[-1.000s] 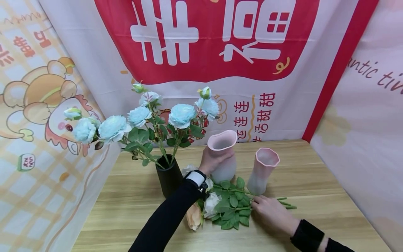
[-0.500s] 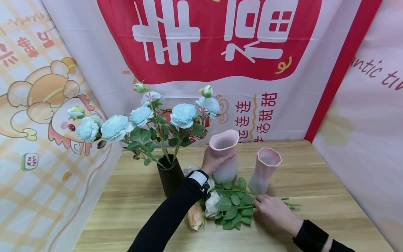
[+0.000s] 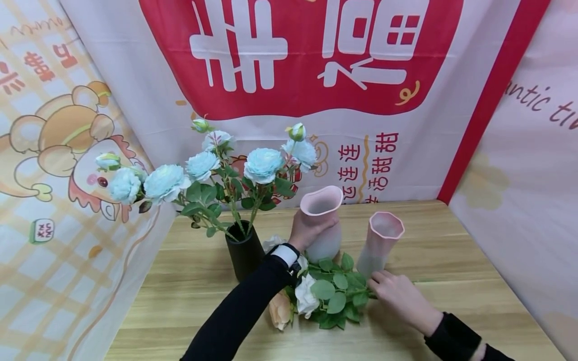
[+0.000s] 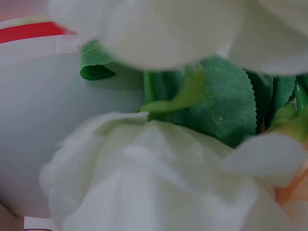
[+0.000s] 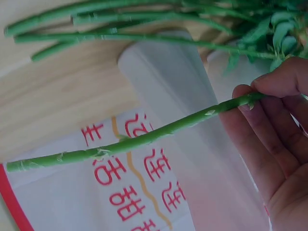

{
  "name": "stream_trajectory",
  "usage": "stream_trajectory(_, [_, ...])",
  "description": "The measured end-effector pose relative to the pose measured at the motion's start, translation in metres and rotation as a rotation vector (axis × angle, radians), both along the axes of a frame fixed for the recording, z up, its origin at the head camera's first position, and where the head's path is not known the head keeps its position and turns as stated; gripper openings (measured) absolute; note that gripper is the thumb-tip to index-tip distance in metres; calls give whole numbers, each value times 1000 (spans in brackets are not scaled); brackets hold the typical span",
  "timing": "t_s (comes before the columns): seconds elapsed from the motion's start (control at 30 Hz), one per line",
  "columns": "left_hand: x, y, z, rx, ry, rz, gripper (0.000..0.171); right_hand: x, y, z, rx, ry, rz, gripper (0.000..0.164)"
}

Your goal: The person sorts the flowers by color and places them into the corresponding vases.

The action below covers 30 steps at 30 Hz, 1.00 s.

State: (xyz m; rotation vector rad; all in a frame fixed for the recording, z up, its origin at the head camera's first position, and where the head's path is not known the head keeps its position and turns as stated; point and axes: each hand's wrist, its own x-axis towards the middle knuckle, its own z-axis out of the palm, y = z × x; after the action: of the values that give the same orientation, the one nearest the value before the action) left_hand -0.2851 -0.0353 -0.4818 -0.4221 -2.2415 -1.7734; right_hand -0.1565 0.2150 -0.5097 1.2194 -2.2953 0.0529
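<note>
In the head view my left hand (image 3: pixel 304 231) grips a pink-and-white vase (image 3: pixel 326 243) with a wavy rim, standing upright on the table. My right hand (image 3: pixel 399 300) is near the front of a narrower pink-topped vase (image 3: pixel 376 245). Its thumb and fingers pinch a green flower stem (image 5: pixel 125 142), whose cut end sticks out past the fingertips in the right wrist view. Toward the left, a white flower (image 3: pixel 306 296) and green leaves (image 3: pixel 336 296) lie over the table. White petals (image 4: pixel 154 183) fill much of the left wrist view, which hides my left fingers.
A black vase (image 3: pixel 243 258) holding tall light-blue flowers (image 3: pixel 264 165) stands left of my left arm. Beside my forearm lies a peach flower (image 3: pixel 280 310). Several other stems (image 5: pixel 120 19) rest on the wooden table (image 3: pixel 180 311). Printed cloth (image 3: pixel 406 165) hangs along the back and sides.
My right hand has pinched a stem and raised it a little, and the leaves and white flower have shifted with it. My left hand still holds the wavy-rimmed vase.
</note>
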Motion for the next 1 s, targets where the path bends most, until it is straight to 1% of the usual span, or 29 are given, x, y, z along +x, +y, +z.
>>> stream_trajectory(0.13, [-1,0,-1,-6,10,2,74,0,2,10,-24,3,-6,27])
stream_trajectory(0.17, [-1,0,-1,-7,13,1,74,0,2,13,-33,9,-5,27])
stream_trajectory(0.23, [-1,0,-1,-3,15,-1,74,-1,3,17,-61,25,-1,20])
stream_trajectory(0.3, [-1,0,-1,-1,18,-4,75,-2,5,21,-96,46,0,20])
stream_trajectory(0.4, [-1,0,0,1,23,-8,74,-2,6,26,-150,69,-3,32])
stream_trajectory(0.47, [-1,1,0,-2,31,-7,75,-1,7,29,-177,71,-16,38])
stream_trajectory(0.6, [0,2,0,-10,26,8,74,3,8,33,-236,49,-44,44])
stream_trajectory(0.7, [1,3,-2,-13,14,18,74,6,7,36,-273,26,-57,46])
stream_trajectory(0.8, [1,3,-4,-16,10,17,75,9,5,40,-302,10,-68,42])
stream_trajectory(0.9, [0,3,-4,-24,26,5,75,10,2,45,-343,6,-75,32])
stream_trajectory(1.0, [-1,1,-5,-3,66,-37,77,11,-2,51,-378,5,-93,25])
